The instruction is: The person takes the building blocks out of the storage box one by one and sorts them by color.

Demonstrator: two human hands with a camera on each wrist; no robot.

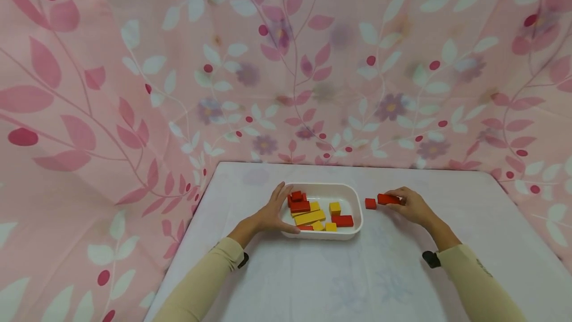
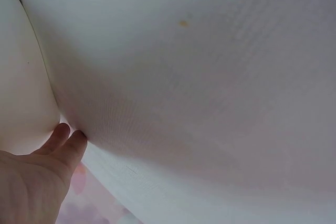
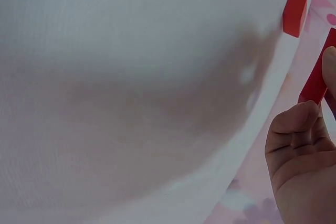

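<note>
My left hand point(image 1: 270, 215) is spread against the left end of a white plastic tub point(image 1: 358, 202), thumb along its front rim and fingers near the back left corner. In the left wrist view the fingers point(image 2: 71, 148) lie at the tub's outer wall. Red and yellow building blocks lie in the tub, among them a long yellow block point(image 1: 310, 217) and a red block point(image 1: 342, 221). To the right of the tub, my right hand point(image 1: 414, 206) pinches a red rectangular block point(image 3: 315, 81) by its ends between thumb and fingers. Beside it a small red block point(image 1: 370, 203) rests on the table.
A pale cloth covers the table point(image 1: 304, 277). Pink floral curtains point(image 1: 295, 63) hang behind the table and along its left and right sides. Dark wrist straps point(image 1: 431, 259) show at both sleeves.
</note>
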